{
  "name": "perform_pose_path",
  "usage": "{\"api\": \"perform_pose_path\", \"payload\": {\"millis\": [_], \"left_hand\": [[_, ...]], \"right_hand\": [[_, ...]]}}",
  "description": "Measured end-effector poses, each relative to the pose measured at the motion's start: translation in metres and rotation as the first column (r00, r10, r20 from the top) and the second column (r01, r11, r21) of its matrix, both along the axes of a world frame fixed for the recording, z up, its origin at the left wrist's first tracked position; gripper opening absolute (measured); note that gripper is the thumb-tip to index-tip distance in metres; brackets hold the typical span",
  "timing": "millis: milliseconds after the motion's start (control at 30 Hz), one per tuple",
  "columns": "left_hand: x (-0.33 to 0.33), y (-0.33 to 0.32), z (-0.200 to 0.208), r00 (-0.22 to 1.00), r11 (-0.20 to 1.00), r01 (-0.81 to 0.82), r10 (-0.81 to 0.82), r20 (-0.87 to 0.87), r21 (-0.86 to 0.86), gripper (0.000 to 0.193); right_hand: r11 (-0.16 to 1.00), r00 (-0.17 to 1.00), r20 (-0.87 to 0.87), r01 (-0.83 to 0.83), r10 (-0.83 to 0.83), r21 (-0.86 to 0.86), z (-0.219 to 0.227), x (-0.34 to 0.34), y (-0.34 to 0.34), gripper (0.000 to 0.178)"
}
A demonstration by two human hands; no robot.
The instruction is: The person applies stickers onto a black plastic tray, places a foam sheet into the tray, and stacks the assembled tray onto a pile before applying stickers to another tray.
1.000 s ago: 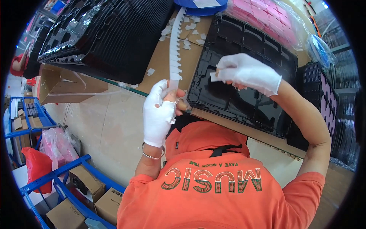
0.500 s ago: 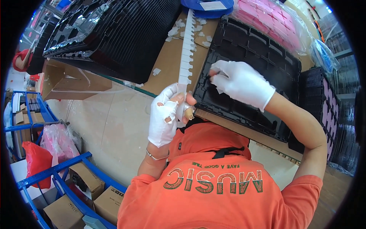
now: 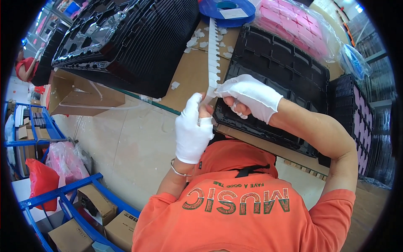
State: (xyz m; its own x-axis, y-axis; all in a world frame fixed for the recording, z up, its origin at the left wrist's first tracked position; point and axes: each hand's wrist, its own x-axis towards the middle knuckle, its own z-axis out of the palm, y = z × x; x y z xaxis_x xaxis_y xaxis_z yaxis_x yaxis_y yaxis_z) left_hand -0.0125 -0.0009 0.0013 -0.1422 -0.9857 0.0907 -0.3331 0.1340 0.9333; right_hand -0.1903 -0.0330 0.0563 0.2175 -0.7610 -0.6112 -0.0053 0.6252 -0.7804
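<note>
Now the gloved right hand (image 3: 251, 98) has come from over the black tray (image 3: 279, 52) to the white strip (image 3: 213, 54) below a blue reel (image 3: 247, 9), so both hands meet there. The left hand (image 3: 193, 132) pinches the strip's lower end; the right's fingertips reach its edge, grip unclear.

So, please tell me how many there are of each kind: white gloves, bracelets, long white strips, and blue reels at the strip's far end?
White gloves: 2, one on the left hand, one on the right hand
Bracelet: 1
Long white strip: 1
Blue reel: 1
Total: 5
</note>
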Motion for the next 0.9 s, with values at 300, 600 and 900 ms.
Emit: {"api": "perform_pose_path", "payload": {"millis": [300,600,900], "left_hand": [[0.01,-0.006,-0.004,0.979,0.978,-0.009,0.051,-0.196,0.208,0.033],[0.013,-0.011,0.0,0.928,0.922,0.103,0.046,-0.37,0.374,0.035],[0.015,-0.007,0.009,0.906,0.918,0.073,0.102,-0.411,0.39,0.039]], "right_hand": [[0.949,0.9,-0.436,-0.126,-0.012,-0.288,0.024,-0.048,-0.038,0.031],[0.884,0.622,-0.782,-0.344,-0.037,-0.315,-0.029,-0.153,-0.125,0.031],[0.808,0.139,-0.984,-0.589,0.112,0.009,-0.033,-0.148,-0.148,0.045]]}}
